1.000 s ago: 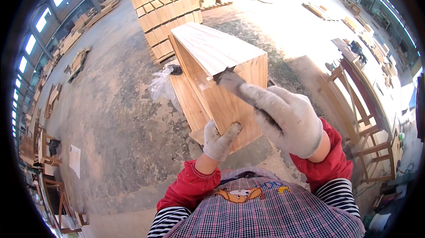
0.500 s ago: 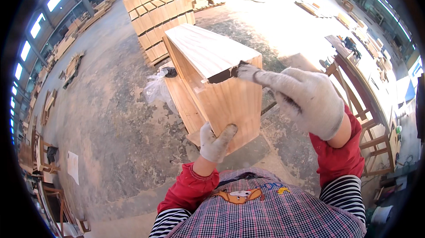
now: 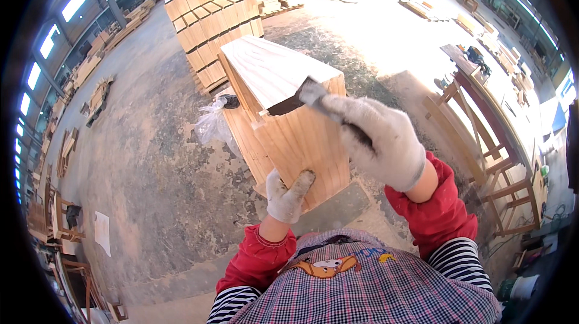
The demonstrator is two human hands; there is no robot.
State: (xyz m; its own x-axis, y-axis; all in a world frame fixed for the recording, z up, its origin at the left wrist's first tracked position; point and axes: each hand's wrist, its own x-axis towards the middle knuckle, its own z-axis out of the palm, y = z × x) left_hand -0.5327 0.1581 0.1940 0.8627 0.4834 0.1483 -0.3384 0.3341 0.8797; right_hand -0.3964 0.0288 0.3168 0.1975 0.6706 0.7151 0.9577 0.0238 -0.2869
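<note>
A pale wooden box (image 3: 313, 137), like a drawer, stands tilted in front of me on a wooden board (image 3: 241, 137). A dark notch (image 3: 284, 105) shows along the top edge of its near panel. At the panel's lower left edge my left hand (image 3: 286, 197), in a white work glove, grips it with the thumb on the face. My right hand (image 3: 383, 140), gloved too, is closed on a small grey flat piece (image 3: 312, 91) that looks like sandpaper. That piece meets the panel's top edge beside the notch. The right fingertips are partly hidden.
Behind the box rises a stack of wooden boxes (image 3: 211, 22). Clear plastic wrap (image 3: 214, 122) lies left of the board. A wooden workbench (image 3: 488, 107) with tools on it stands to the right. A white sheet (image 3: 102, 231) lies on the worn floor at left.
My right hand has moved left and slightly down along the top edge, with the grey piece tilting in its grip. The left hand keeps its hold on the box.
</note>
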